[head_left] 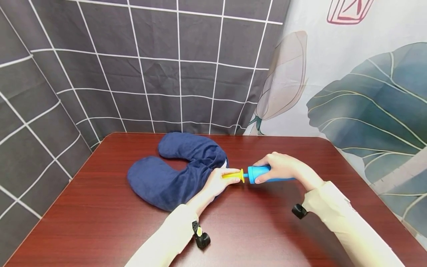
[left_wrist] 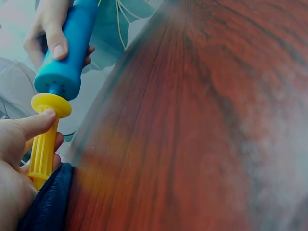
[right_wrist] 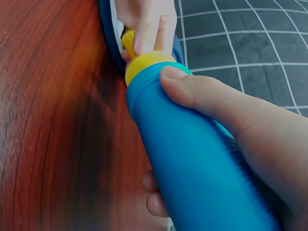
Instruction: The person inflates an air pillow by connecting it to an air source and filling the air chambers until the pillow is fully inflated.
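A hand pump with a blue barrel and a yellow ribbed end piece is held level above the table between both hands. My left hand grips the yellow piece, thumb against its round flange. My right hand wraps around the blue barrel, as the right wrist view also shows. A short blue rod shows between flange and barrel. Close by the left hand lies a navy U-shaped neck pillow, its zipped edge beside the yellow piece. The tip of that piece is hidden by the hand and fabric.
The pillow lies on a reddish-brown wooden table. Behind and to the left hangs a dark grid-patterned cloth, and a leaf-printed curtain hangs at the right. Each wrist carries a small black camera.
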Motion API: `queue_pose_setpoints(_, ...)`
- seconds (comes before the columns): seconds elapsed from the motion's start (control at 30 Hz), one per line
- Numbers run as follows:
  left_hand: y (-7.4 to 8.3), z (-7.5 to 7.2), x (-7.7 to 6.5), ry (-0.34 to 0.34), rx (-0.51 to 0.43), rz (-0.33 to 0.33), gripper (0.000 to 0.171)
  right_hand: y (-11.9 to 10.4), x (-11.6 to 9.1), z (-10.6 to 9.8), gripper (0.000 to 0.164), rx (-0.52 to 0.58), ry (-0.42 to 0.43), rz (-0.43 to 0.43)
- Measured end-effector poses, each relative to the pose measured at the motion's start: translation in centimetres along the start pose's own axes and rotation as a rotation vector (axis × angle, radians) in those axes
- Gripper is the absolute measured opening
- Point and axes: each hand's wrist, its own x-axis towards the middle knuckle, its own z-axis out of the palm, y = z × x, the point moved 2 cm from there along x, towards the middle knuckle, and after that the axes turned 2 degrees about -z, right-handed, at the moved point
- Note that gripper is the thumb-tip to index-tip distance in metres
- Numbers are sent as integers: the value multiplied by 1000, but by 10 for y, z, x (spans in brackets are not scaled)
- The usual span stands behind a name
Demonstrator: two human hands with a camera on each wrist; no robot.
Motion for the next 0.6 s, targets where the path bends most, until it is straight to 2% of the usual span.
queue_pose_setpoints(0.23, -1, 0, -1, -5, -26, -26, 34, -10, 9, 6, 61, -20, 28, -24)
queue_pose_setpoints(0.6, 0, -1, -1, -1, -48, -40, 33, -10, 4, 3, 60, -53, 68, -39)
